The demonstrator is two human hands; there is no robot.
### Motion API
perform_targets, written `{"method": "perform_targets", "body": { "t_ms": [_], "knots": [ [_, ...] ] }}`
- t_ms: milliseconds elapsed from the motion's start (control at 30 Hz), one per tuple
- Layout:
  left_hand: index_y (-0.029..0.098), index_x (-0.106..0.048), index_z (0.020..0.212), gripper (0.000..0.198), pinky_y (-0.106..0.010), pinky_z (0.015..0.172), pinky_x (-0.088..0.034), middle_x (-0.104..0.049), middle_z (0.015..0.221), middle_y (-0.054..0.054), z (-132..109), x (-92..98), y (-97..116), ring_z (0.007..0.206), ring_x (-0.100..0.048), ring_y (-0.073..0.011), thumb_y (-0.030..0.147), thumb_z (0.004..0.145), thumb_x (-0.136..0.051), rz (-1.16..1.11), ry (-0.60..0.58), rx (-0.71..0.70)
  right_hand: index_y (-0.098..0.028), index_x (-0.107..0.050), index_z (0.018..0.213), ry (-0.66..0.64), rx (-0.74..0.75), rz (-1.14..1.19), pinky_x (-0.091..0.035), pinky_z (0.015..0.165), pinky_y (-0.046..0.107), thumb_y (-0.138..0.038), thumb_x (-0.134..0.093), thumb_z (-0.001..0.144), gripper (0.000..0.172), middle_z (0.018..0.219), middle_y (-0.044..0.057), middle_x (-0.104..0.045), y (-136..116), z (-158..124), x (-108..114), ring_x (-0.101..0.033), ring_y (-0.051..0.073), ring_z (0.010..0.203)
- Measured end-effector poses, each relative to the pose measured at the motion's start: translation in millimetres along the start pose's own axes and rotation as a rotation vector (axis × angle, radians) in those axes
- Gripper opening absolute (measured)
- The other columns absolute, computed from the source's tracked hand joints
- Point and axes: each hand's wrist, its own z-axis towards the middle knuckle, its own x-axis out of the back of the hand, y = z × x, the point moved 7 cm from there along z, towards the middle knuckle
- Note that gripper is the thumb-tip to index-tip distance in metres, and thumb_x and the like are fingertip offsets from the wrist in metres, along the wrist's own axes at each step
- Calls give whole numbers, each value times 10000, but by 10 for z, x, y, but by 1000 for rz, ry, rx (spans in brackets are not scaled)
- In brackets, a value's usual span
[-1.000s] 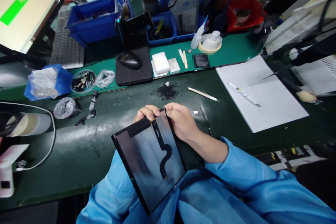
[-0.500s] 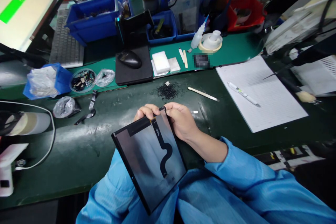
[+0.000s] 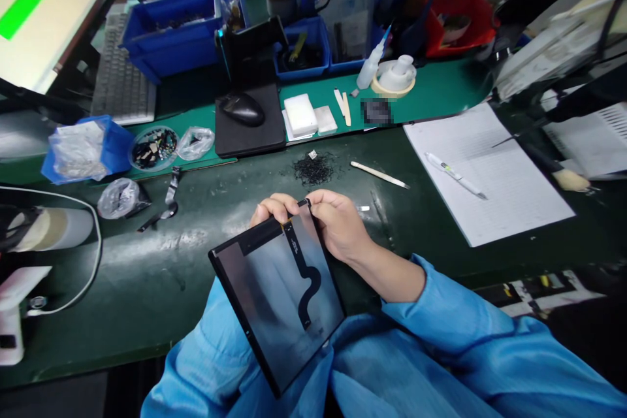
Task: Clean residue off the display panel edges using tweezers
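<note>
A tablet screen panel [image 3: 264, 300] is tilted in front of my body, its greyish reflective back towards me. A black curved flex cable [image 3: 307, 274] runs down that back from the top edge. My left hand [image 3: 275, 208] is behind the panel with its fingers curled over the top edge; the rest of that hand is hidden. At the upper right corner my right hand [image 3: 340, 225] pinches the panel between thumb and fingers. Beyond the hands lies a pile of fine black scraps [image 3: 313, 170] with a tiny white piece on it.
A pale thin stick [image 3: 379, 174] lies right of the scraps. Further right, a pen [image 3: 455, 176] rests on lined paper [image 3: 509, 209]. At the back are a mouse [image 3: 243, 109], blue bins [image 3: 171, 32] and a dropper bottle [image 3: 372, 65]. A white cable [image 3: 100, 241] loops at left.
The panel's lower end has shifted very slightly up and to the left. Both hands keep the same hold on it.
</note>
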Motion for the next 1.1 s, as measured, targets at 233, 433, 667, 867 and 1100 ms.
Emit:
{"method": "perform_targets", "body": {
  "t_ms": [233, 433, 667, 867, 1100],
  "knots": [
    [143, -354, 679, 479, -353, 890, -494, -450, 780, -54, 10, 5, -20, 835, -531, -144, 453, 1038, -286, 0, -1, 16, -199, -673, 653, 25, -10, 13, -362, 554, 277, -269, -641, 614, 86, 605, -20, -597, 7, 2, 17, -494, 135, 582],
    [140, -376, 679, 460, -336, 887, -490, -454, 788, -51, -3, 2, -7, 837, -539, -136, 408, 1042, -290, -52, -14, -3, -196, -665, 641, 15, -17, 17, -350, 542, 273, -265, -639, 601, 84, 579, -23, -586, -4, -2, 2, -483, 131, 568],
    [136, -414, 686, 437, -312, 877, -493, -470, 791, -55, -22, -57, 14, 843, -549, -131, 366, 1042, -306, -95, -17, 5, -192, -673, 654, 15, 1, 13, -356, 543, 268, -245, -635, 601, 84, 581, -26, -585, 17, -3, 19, -485, 128, 565],
    [138, -399, 708, 388, -305, 836, -509, -471, 797, -47, -61, -126, 79, 833, -559, -133, 333, 1031, -312, -152, -6, 61, -191, -706, 713, -40, -37, 64, -360, 541, 276, -269, -630, 626, 140, 593, -18, -597, 20, -29, -14, -499, 139, 563],
    [146, -355, 708, 372, -283, 838, -509, -477, 784, -41, -77, -125, 121, 789, -535, -117, 357, 1015, -347, -191, 86, 95, -193, -725, 723, -76, -23, 38, -392, 570, 294, -285, -651, 649, 140, 610, -12, -616, -35, -63, -30, -532, 147, 585]
  ]
}}
